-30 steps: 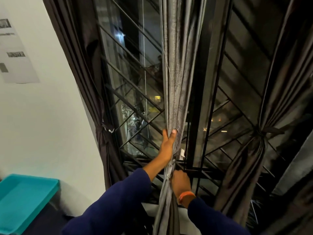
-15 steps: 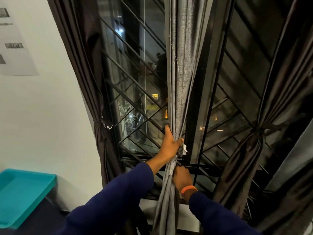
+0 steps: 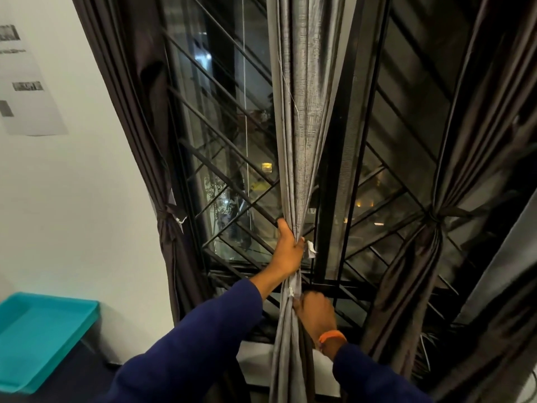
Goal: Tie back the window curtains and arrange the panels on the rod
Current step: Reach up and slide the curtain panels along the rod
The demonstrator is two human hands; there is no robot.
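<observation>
Scanning from the tied dark curtain [image 3: 167, 225], I see my left hand [image 3: 287, 247] has closed its thumb round the gathered grey curtain [image 3: 302, 141] at mid-window while my right hand [image 3: 315, 311], just below, pinches the tie, so knotting looks close.

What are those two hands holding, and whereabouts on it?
Both grip the grey middle curtain where it is bunched: the left hand wraps it higher up, the right hand pinches just below.
</observation>
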